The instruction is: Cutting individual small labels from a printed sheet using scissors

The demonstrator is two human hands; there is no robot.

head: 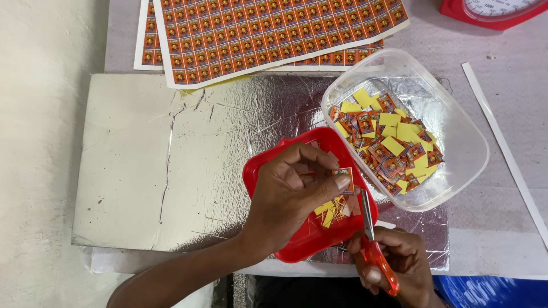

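Small orange label (344,175) pinched between thumb and fingertips of left hand (288,191), held above red tray (268,171). Label looks thin, light, floppy; likely best gripped at one edge, rest left free for blades. Right hand (397,265) closed around red-handled scissors (374,248), blade tips just beside label's lower edge. Yellow offcuts (328,212) lie in tray. Clear tub (456,142) of cut labels close on right; uncut sheets (268,34) well apart at top. Bare foil board (160,165) gives room leftward.

grey table (514,228), silver foil board (171,165)
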